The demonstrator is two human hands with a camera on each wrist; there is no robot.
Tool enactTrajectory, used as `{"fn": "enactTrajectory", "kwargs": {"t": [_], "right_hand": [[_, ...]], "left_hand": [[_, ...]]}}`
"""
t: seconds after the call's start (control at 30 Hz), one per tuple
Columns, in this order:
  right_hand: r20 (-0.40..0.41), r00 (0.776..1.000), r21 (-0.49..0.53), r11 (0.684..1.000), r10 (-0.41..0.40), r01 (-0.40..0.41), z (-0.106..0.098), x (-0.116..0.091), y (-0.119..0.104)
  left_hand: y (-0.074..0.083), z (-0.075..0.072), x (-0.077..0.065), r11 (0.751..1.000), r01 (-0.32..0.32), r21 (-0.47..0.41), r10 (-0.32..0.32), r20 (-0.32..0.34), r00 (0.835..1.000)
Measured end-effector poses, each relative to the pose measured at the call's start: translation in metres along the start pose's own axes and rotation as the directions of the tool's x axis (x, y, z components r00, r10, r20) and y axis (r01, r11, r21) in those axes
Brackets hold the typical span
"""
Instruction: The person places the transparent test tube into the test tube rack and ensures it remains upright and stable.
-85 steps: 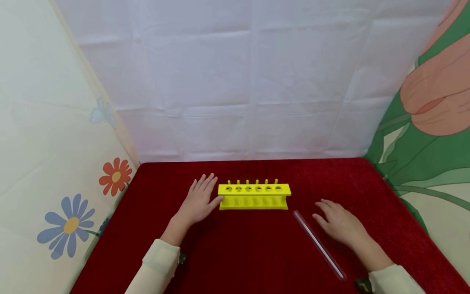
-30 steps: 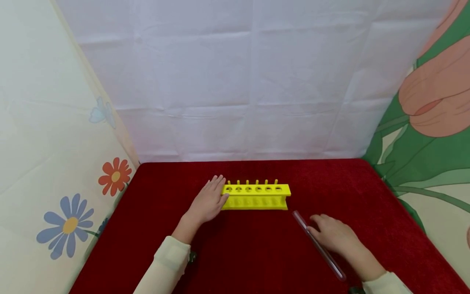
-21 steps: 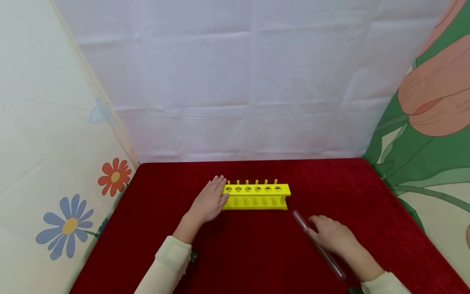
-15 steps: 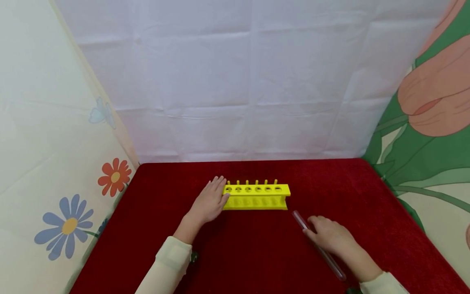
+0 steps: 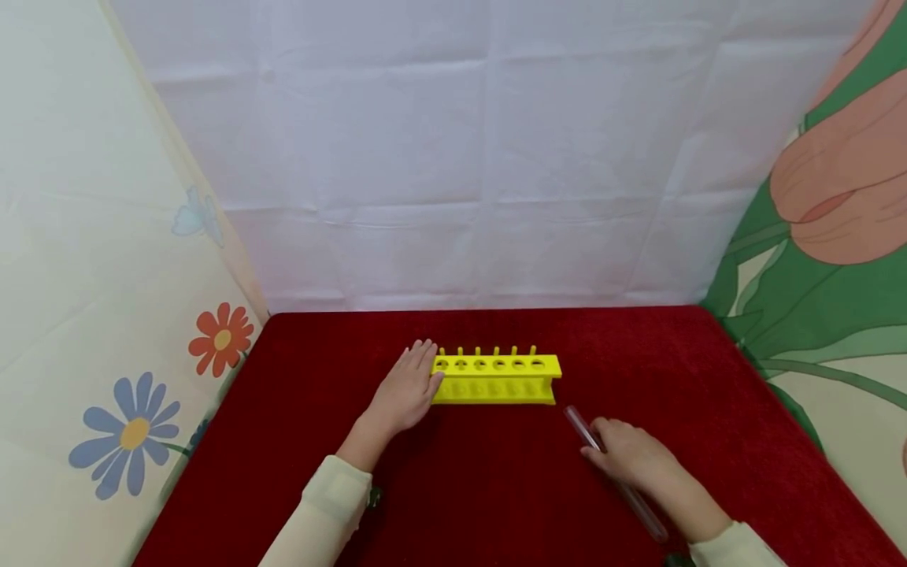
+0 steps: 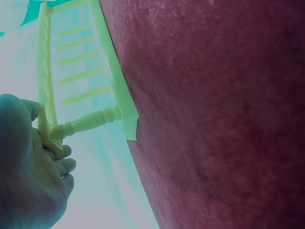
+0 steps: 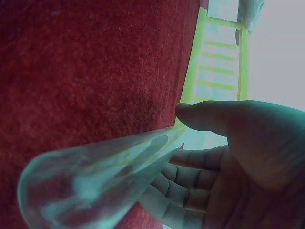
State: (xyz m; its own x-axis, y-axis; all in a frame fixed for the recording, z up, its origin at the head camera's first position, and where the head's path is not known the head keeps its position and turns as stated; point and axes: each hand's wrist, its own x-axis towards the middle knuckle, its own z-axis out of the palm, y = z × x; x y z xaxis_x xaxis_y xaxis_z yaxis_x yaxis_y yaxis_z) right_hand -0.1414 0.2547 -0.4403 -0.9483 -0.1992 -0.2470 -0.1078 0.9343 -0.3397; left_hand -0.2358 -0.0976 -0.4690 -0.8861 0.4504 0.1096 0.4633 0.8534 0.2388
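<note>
A yellow test tube rack [image 5: 496, 373] stands mid-table, with several round holes along its top and several short pegs behind them. My left hand [image 5: 404, 390] holds its left end; in the left wrist view the thumb and fingers of that hand [image 6: 28, 171] lie around the end of the top plate. To the right and nearer me, a clear test tube [image 5: 643, 510] lies slantwise on the cloth. My right hand [image 5: 638, 457] hovers over the tube's middle, hiding part of it. The right wrist view shows the thumb apart from the tube [image 7: 90, 186], fingers loosely bent beside it.
A dark red cloth [image 5: 496, 488] covers the table. Behind it hangs a creased white sheet [image 5: 439, 157]. Flower-printed panels flank both sides, the left panel [image 5: 85, 236] pale, the right panel [image 5: 836, 299] with large green leaves.
My left hand has moved right onto the rack's end and then stayed there. My right hand has come left and nearer me, over the tube. Rack and tube have hardly shifted.
</note>
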Motion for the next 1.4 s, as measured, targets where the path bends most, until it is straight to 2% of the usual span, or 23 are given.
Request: {"fn": "enactTrajectory", "kwargs": {"t": [0.23, 0.6, 0.8, 1.03, 1.4], "right_hand": [[0.037, 0.999, -0.016, 1.000, -0.008, 0.009, 0.002, 0.000, 0.001], [0.045, 0.999, -0.026, 0.999, -0.023, 0.024, 0.003, 0.001, 0.005], [0.049, 0.998, 0.021, 0.999, -0.030, 0.029, 0.001, 0.003, 0.006], [0.077, 0.997, 0.100, 0.995, -0.007, -0.001, -0.004, 0.004, 0.005], [0.051, 0.999, 0.159, 0.987, 0.010, -0.018, -0.012, 0.005, 0.007]], "left_hand": [[0.000, 0.002, -0.001, 1.000, 0.001, 0.006, -0.001, -0.008, 1.000], [0.003, 0.000, 0.000, 0.999, 0.028, 0.030, -0.028, -0.003, 1.000], [0.004, 0.000, 0.000, 0.999, 0.029, 0.027, -0.029, 0.005, 1.000], [0.004, -0.001, 0.000, 0.999, 0.042, 0.020, -0.042, 0.011, 0.999], [0.005, 0.003, 0.000, 0.998, 0.060, 0.010, -0.060, -0.009, 0.998]]}}
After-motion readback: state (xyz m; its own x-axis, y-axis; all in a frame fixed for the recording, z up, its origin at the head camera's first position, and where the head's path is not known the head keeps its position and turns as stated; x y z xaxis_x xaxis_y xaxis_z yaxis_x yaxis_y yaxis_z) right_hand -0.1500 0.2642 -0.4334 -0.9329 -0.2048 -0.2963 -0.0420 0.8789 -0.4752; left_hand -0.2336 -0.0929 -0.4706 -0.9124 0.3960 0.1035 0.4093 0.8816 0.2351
